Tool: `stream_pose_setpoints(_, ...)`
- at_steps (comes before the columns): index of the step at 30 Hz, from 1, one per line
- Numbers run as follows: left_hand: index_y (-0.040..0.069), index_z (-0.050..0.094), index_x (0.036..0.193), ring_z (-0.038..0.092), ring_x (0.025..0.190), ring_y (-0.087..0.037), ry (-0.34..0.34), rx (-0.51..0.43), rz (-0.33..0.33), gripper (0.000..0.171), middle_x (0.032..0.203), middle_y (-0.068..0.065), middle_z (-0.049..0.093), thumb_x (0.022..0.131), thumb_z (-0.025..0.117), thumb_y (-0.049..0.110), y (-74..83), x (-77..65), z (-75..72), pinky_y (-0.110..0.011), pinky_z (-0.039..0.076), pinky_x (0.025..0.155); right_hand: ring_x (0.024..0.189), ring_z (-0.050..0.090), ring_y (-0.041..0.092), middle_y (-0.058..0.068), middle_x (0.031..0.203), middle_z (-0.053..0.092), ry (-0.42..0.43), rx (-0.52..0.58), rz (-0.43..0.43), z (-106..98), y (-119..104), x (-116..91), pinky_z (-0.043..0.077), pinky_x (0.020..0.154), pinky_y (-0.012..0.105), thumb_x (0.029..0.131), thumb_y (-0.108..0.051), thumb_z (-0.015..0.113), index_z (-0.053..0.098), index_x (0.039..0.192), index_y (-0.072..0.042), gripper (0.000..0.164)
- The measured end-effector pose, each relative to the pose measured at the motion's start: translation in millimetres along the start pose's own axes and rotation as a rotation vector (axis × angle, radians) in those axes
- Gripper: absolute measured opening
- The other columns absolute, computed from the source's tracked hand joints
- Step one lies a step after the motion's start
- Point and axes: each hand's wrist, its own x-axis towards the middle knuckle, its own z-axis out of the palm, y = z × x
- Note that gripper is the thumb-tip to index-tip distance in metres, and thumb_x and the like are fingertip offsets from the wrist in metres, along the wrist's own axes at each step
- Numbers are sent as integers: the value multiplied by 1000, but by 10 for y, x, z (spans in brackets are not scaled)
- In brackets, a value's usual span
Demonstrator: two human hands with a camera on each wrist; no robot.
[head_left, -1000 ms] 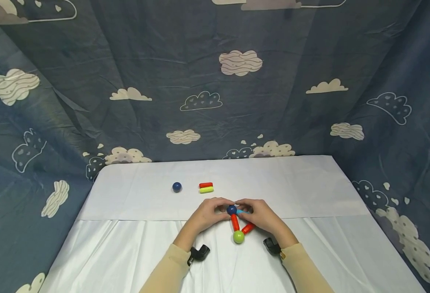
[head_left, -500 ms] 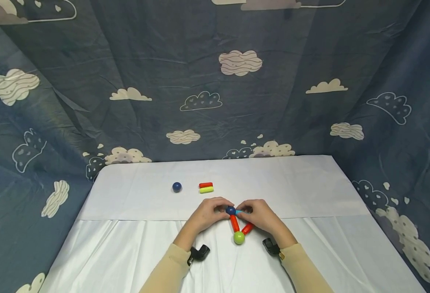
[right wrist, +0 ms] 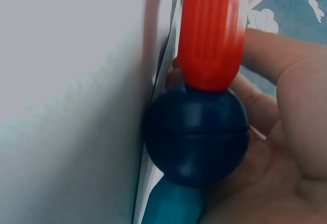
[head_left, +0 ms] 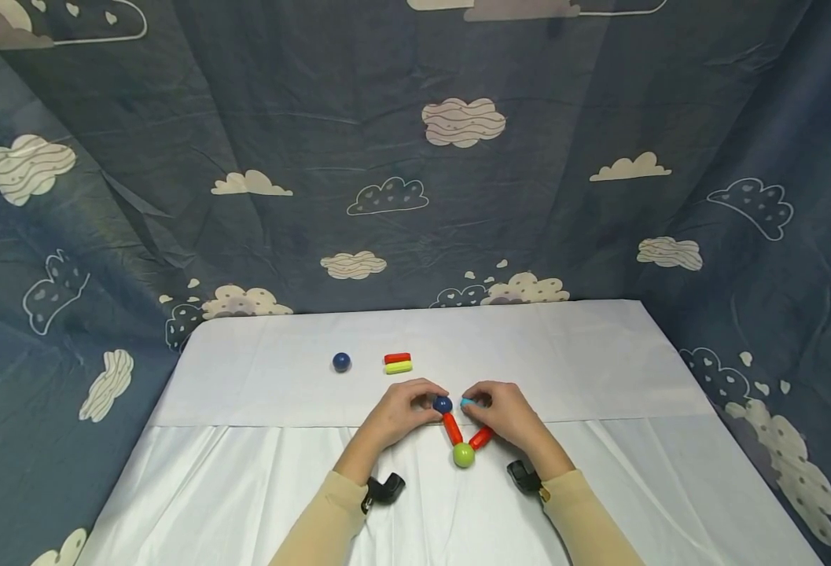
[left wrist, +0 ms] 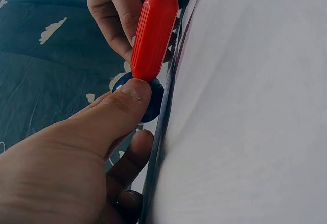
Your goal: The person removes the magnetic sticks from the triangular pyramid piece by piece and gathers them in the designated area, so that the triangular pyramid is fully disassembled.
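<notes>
My left hand (head_left: 404, 413) pinches a dark blue ball (head_left: 443, 404) between thumb and fingers. From that ball a red rod (head_left: 452, 428) runs to a green ball (head_left: 463, 455), and a second red rod (head_left: 480, 438) leads from the green ball towards my right hand (head_left: 503, 413). A light blue rod (head_left: 468, 402) pokes out from the pinched fingertips of the right hand, a small gap from the dark blue ball. The right wrist view shows another dark blue ball (right wrist: 196, 134) below the right hand, between a red rod and a teal rod (right wrist: 173, 203); the head view hides it.
Further back on the white-covered table (head_left: 259, 393) lie a loose dark blue ball (head_left: 341, 362) and, side by side, a red rod (head_left: 397, 358) and a yellow-green rod (head_left: 398, 367). A dark cloud-patterned curtain (head_left: 281, 236) surrounds the table's back and sides.
The light blue rod was against the dark blue ball and now stands apart from it. The left-hand ball has shifted slightly left, the right fingertips slightly right.
</notes>
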Motion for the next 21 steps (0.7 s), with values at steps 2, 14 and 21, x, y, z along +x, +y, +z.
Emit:
stream_pose_setpoints(2,23,77,125,63,91,-4,16,2,8,33,111,9,75,93,83,22,-11,5,2,-24,52,87,86,60,16,0,94,74,13,-8,7,-4,13,5,55,82,36,94,-22,81,80,108,-13,17)
stream_pose_setpoints(14,23,76,126,60,90,-5,43,21,12,33,107,7,73,94,83,22,-19,14,-15,-23,50,84,98,69,23,9,113,78,104,-33,1,-22,21,14,60,95,46,94,-21,81,78,119,-8,28)
stream_pose_setpoints(21,20,76,126,62,93,-7,87,31,14,32,111,5,74,94,82,21,-31,22,-7,-24,53,87,77,59,17,3,89,69,162,0,-22,-131,-84,-25,54,68,26,97,-20,77,77,120,-9,25)
